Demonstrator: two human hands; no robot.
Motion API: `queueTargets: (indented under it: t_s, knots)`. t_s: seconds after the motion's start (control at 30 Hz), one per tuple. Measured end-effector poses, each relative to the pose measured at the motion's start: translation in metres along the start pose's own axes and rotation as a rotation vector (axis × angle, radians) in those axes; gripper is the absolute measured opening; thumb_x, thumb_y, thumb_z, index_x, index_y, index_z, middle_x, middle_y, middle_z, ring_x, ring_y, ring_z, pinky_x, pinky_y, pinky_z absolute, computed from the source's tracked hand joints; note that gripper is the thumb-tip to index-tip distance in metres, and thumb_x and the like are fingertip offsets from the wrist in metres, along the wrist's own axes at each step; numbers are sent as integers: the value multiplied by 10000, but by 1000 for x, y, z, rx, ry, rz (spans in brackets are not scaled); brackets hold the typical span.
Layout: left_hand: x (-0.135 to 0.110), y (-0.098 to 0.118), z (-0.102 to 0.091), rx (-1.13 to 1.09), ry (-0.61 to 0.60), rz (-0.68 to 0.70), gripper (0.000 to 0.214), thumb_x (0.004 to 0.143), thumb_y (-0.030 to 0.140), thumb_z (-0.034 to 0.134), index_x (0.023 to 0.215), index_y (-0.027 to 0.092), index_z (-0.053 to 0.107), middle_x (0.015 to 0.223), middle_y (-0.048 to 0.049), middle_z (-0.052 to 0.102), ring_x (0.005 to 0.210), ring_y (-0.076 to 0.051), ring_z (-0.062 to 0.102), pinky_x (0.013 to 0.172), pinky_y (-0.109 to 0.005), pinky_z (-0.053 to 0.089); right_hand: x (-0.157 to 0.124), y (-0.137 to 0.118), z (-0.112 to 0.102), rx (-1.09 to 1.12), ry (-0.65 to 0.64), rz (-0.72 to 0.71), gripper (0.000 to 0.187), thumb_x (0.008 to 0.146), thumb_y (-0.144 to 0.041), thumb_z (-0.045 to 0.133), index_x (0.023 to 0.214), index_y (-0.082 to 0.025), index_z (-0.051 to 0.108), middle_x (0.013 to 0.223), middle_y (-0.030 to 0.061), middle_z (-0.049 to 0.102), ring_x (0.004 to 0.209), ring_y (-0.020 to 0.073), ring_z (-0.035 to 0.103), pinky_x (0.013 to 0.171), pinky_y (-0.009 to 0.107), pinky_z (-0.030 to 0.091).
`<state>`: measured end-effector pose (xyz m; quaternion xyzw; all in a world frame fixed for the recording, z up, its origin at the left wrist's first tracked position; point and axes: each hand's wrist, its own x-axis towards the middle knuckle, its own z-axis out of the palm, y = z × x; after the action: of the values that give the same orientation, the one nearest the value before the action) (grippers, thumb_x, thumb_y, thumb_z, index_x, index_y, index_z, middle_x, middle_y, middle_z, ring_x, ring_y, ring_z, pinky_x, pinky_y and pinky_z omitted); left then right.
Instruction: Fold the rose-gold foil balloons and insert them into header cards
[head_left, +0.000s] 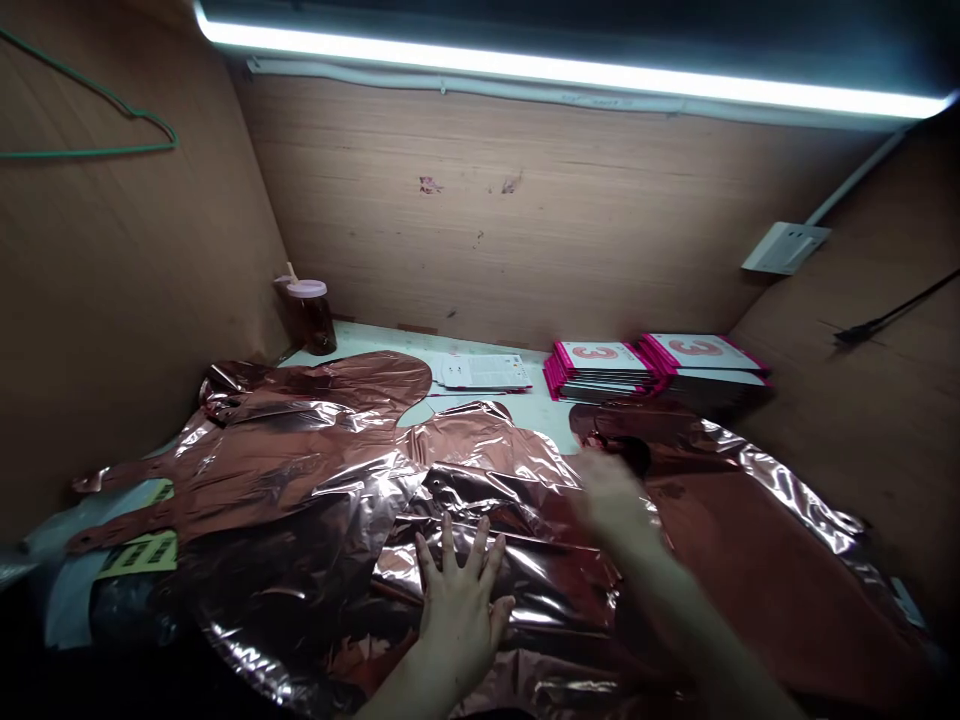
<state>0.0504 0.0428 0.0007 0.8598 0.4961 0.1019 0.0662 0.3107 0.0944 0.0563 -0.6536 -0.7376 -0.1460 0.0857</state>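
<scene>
1. Brown jar w/ pink lid (311, 315), back-left corner of bench (375, 338).
2. Two stacks of pink "3" packs (656, 368) by rear wall.
3. Leaflets (484, 372) just left of stacks.
4. Green hanger (112, 125) on left wall.
5. Wall socket (785, 247), right.

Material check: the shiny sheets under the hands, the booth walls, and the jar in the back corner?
Shiny sheets: probably metallised foil film, rose-copper, mirror-glossy; sharp creases and bright glints. The left hand lies flat on them; the right hand is blurred.
Booth walls: looks like wood-grain board, matt; grain lines, few stains.
Jar: seemingly clear plastic or glass, dark contents, pale lid.
</scene>
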Motion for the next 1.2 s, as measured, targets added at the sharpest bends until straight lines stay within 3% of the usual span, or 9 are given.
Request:
queueTargets:
  t_s: [0.07,0.13,0.33,0.53,0.63,0.77,0.87,1.07,1.2]
  knots:
    - [-1,0,1,12,4,-3,624,931,535,345,1519,357,241,1618,18,183,1431,-521,76,1028,-819,-99,-2,-46,20,88,-72,-204,476,924,-554,438,1373,-410,504,1462,-56,488,1319,222,454,1056,358,403]
    - [-1,0,3,21,16,-6,623,933,541,331,1520,354,241,1620,21,173,1432,-522,68,1026,-819,-106,-12,-56,38,127,-120,-223,511,942,-575,389,1431,-432,425,1489,-85,452,1358,211,421,1090,350,381]
    - [1,1,1,-19,-13,-11,634,931,560,317,1523,347,236,1611,-4,218,1423,-535,83,1013,-827,-103,-26,31,44,103,-111,222,628,957,-506,278,1337,-82,541,1394,278,477,1290,472,411,964,722,318]
    - [-1,3,-15,-78,9,-19,553,928,552,376,1466,422,355,1585,12,298,1413,-517,159,1022,-825,-48,54,-18,20,323,-266,-99,313,879,-376,585,1127,-194,640,1026,77,682,938,217,617,808,321,509]
    - [-1,5,-18,-117,53,-4,539,898,546,469,1419,409,439,1526,-17,404,1370,-487,280,1044,-808,40,62,-51,3,358,-333,-230,126,784,-215,678,905,-183,673,858,44,682,763,183,615,678,274,498]
    - [-7,6,-12,-123,76,-207,357,792,458,658,1025,195,718,1067,-137,666,1033,-383,574,1011,-713,302,-1,-79,-12,334,-268,-320,226,839,-75,530,979,-179,674,1130,124,661,979,263,602,818,388,501]
    - [-21,-1,-6,-75,211,-295,129,731,285,698,724,156,684,833,-117,628,981,-373,564,979,-668,357,-64,-97,-7,268,-91,-423,292,857,-59,483,1061,-172,660,1367,127,564,1201,348,516,962,525,460]
    - [-58,-4,-18,-161,795,-218,207,861,141,529,1064,156,566,1189,-172,538,1122,-313,515,934,-518,445,-103,-107,6,310,-52,-480,307,939,-196,474,1221,-207,595,1580,7,291,1477,354,113,1094,590,368]
    - [-47,10,-15,-27,523,-163,478,902,284,550,1376,287,488,1466,-131,436,1380,-451,269,1037,-716,261,-107,-104,-2,351,-105,-474,475,951,-342,502,1412,-232,462,1588,18,248,1482,362,5,1102,648,326]
